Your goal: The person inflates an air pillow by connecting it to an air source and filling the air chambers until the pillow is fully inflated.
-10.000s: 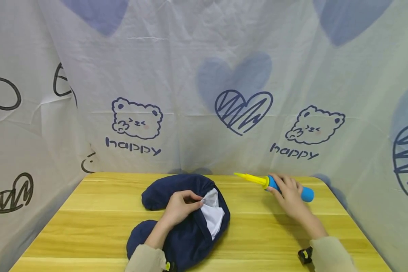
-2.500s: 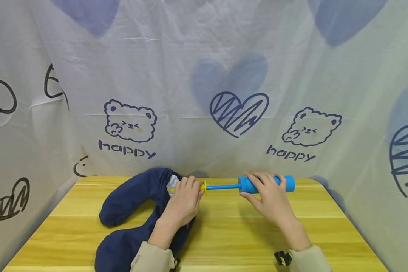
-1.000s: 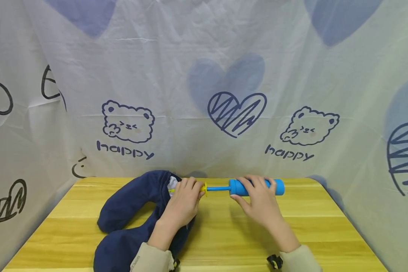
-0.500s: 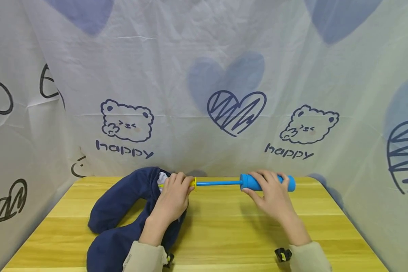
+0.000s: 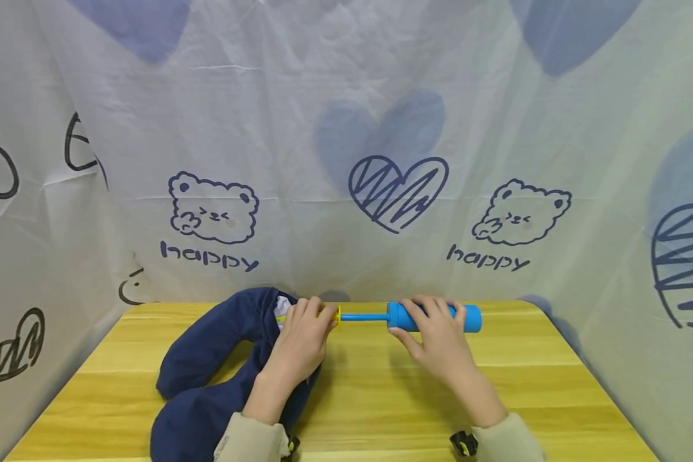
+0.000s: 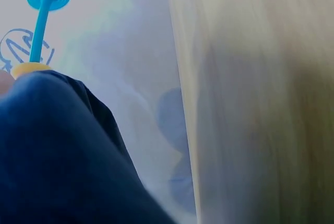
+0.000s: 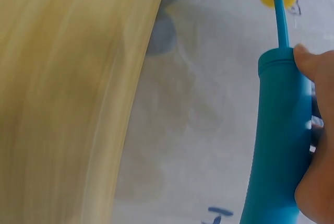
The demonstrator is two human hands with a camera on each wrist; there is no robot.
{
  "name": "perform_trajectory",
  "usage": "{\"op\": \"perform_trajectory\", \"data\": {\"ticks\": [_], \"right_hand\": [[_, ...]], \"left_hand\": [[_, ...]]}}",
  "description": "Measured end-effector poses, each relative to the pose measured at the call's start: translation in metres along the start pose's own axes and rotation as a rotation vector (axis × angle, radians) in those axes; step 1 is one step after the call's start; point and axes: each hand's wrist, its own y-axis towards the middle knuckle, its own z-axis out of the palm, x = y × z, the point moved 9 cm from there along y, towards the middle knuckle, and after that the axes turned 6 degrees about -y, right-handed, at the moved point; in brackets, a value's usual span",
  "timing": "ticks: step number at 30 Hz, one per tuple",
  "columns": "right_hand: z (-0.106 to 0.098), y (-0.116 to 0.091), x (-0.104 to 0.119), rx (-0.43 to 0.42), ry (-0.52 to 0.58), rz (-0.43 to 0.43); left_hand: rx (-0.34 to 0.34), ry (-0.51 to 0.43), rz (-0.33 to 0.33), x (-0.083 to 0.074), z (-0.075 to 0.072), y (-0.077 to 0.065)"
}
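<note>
A blue hand pump [image 5: 472, 319] with a yellow nozzle end spans the gap between my hands in the head view. My right hand [image 5: 436, 340] grips its blue barrel, thumb along the near end in the right wrist view. A length of thin blue rod [image 5: 365, 317] shows between barrel and yellow flange [image 5: 339, 316]. My left hand [image 5: 300, 337] holds the yellow end at the opening of a navy U-shaped neck pillow [image 5: 199, 410]. White inner material [image 5: 282, 308] peeks out there. The nozzle's tip is mostly hidden behind the left fingers and fabric.
Both things are over a wood-grain table [image 5: 393, 398]. A white cloth with blue hearts and bears [image 5: 300, 147] hangs behind its far edge and along both sides.
Ten seconds ago my left hand pinched the white inner material and the pump was apart. Since then the nozzle met the pillow opening; the barrel slid out and back, most recently leftward, shortening the rod.
</note>
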Motion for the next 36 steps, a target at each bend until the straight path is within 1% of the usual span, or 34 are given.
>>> {"op": "perform_trajectory", "data": {"ticks": [6,13,18,22,28,30,36], "right_hand": [[0.0,0.001,0.018,-0.006,-0.001,-0.001],[0.001,0.0,0.035,-0.038,-0.007,-0.04],[0.005,-0.001,0.042,-0.033,-0.008,-0.054],[0.006,-0.001,0.042,-0.042,-0.003,-0.048],[0.005,-0.001,0.038,-0.036,-0.01,-0.029],[0.004,-0.001,0.034,-0.032,-0.014,-0.022],[0.0,0.001,0.017,-0.026,-0.003,-0.006]], "left_hand": [[-0.01,0.023,0.029,-0.015,0.003,0.002],[-0.028,0.025,0.062,-0.034,0.01,0.003],[-0.014,0.046,0.08,-0.042,0.015,0.003],[0.008,0.037,0.065,-0.041,0.017,0.003],[0.037,-0.003,0.027,-0.033,0.017,0.003],[0.041,-0.018,0.016,-0.029,0.016,0.003],[0.026,-0.041,-0.003,-0.017,0.008,0.003]]}}
